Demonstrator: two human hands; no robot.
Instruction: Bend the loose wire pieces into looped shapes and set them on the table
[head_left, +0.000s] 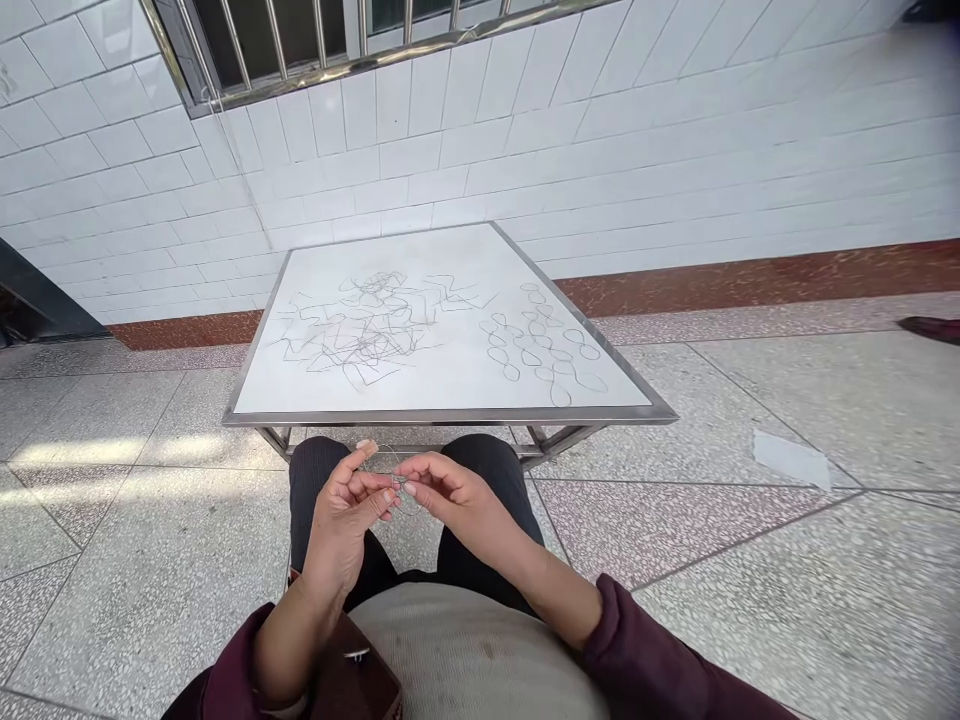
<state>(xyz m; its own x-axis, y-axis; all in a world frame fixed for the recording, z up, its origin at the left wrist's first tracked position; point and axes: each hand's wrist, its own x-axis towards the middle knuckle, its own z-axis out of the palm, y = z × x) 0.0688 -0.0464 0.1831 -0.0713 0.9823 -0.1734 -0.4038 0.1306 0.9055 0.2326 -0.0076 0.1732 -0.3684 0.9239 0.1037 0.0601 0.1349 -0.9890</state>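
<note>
My left hand [346, 512] and my right hand [442, 492] meet above my lap, in front of the table's near edge. Both pinch a thin bent wire piece [395, 478] between fingertips; its loop shows faintly between the hands. On the white table top [450, 260] lies a tangled heap of bent wires [360, 325] at the left, and several finished wire loops [541, 345] are laid out in rows at the right.
The low metal-framed table [450, 414] stands against a white tiled wall. A barred window [330, 40] is above. A scrap of paper [791, 460] lies on the terrazzo floor at the right. A dark shoe tip [930, 327] shows at the far right.
</note>
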